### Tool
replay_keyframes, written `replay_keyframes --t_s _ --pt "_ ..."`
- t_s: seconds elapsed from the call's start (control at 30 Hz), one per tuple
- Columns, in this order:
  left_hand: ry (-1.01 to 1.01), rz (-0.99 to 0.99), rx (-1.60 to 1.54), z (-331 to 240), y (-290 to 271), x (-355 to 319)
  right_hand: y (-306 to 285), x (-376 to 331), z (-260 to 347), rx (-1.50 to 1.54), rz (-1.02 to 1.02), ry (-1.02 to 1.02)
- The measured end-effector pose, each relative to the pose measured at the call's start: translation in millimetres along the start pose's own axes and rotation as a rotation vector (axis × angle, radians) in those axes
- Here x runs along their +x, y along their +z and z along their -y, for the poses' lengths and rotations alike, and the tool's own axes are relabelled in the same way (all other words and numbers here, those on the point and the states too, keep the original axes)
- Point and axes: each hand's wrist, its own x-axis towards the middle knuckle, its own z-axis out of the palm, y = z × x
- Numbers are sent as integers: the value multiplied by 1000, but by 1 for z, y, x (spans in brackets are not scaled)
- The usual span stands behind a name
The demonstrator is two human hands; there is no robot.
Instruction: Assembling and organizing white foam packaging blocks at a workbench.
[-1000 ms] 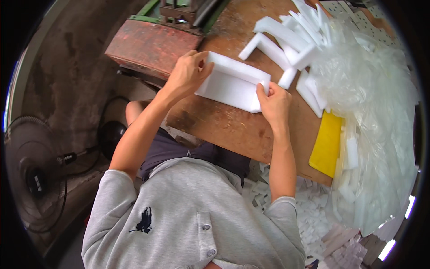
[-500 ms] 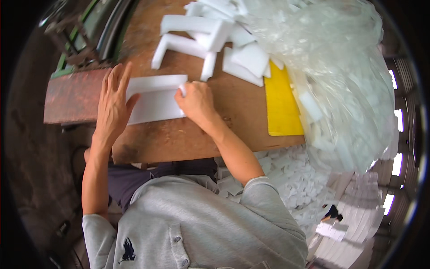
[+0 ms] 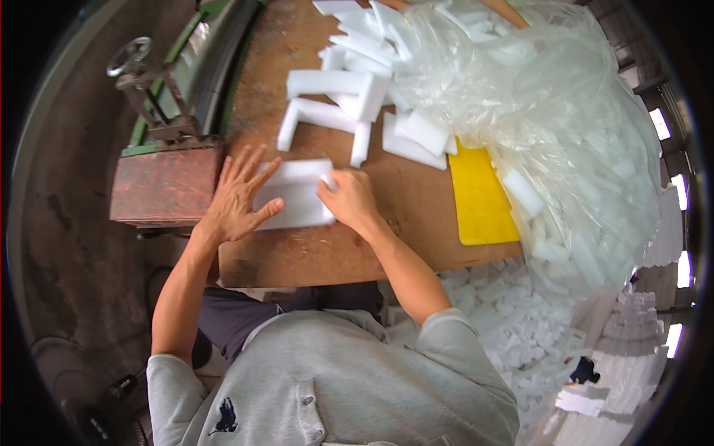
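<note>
A white foam piece [image 3: 297, 204] with a raised far edge lies on the wooden table in front of me. My left hand [image 3: 242, 197] is open over its left end, fingers spread and thumb stretched across the foam; whether the palm touches it I cannot tell. Curled fingers of my right hand [image 3: 351, 199] grip the right end of the same piece. Just beyond it lie U-shaped white foam frames [image 3: 320, 111], loosely stacked.
Left of the table stands a green machine [image 3: 137, 141] with a handwheel [image 3: 129, 57] and a reddish block [image 3: 167, 186]. To the right are a yellow sheet [image 3: 483, 197] and a big clear plastic bag [image 3: 587, 156] of foam pieces. Another person's arm [image 3: 507, 11] reaches in above the bag.
My left hand's fingers have spread apart and the hand has come further over the foam piece. My right hand keeps its grip. The whole view has shifted, placing the table lower and further right.
</note>
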Motion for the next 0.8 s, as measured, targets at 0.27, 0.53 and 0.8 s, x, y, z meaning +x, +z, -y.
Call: replay_keyframes --t_s 0.27,0.53,0.8 --pt "-211 -307 -328 9 -1 41 -197 -177 -126 1176 -606 275" --pt "-212 -278 -5 19 50 124 -173 -114 -119 811 -431 652" --pt "-237 -130 15 -17 18 35 -114 38 -104 243 -433 723"
